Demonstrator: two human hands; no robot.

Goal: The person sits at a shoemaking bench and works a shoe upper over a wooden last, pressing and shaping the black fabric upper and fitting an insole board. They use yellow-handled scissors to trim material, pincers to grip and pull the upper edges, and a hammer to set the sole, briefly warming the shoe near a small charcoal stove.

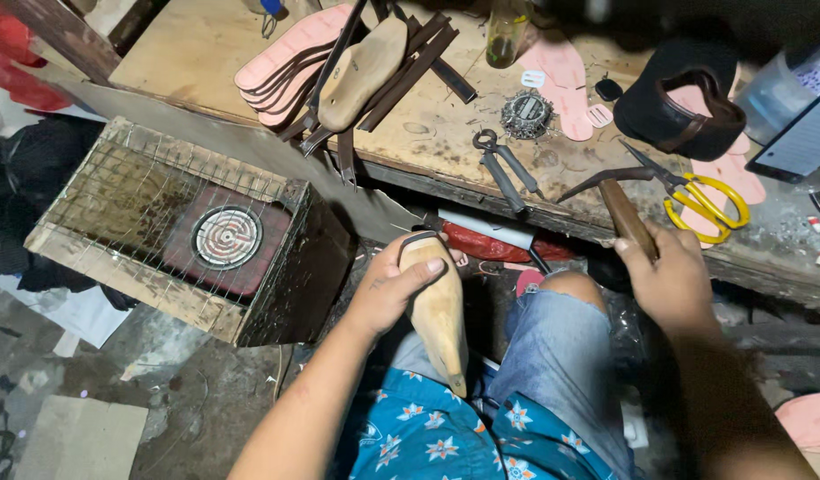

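1. While we sit low before the wooden worktop (205,53), its scarred, glue-stained plank top is the broadest thing in view, with a wire-meshed wooden box (116,258) beside it on the floor, a round coil heater (227,236) set inside.
2. Our left hand (388,289) has its grip wrapped closed round the heel end of a pale wooden shoe last (438,311), thumb pressed flat on top; the last rests upright between our knees, toe pointing down toward the denim and the blue flowered cloth.
3. Our right hand (668,280) grips the brown wooden handle of a cobbler's hammer (610,191) firmly, fingers fully curled, the dark iron head lying at the worktop's edge.
4. We judge the step as steadying the last while taking up the hammer; the next move would call for a firm hold on the smooth, rounded wood so it cannot twist.
5. A second last (361,71) lies on dark leather straps and pink insole cut-outs (285,53).
6. Smaller still: yellow-handled scissors (705,203), dark lasting pincers (503,169), a tin of tacks (526,116).
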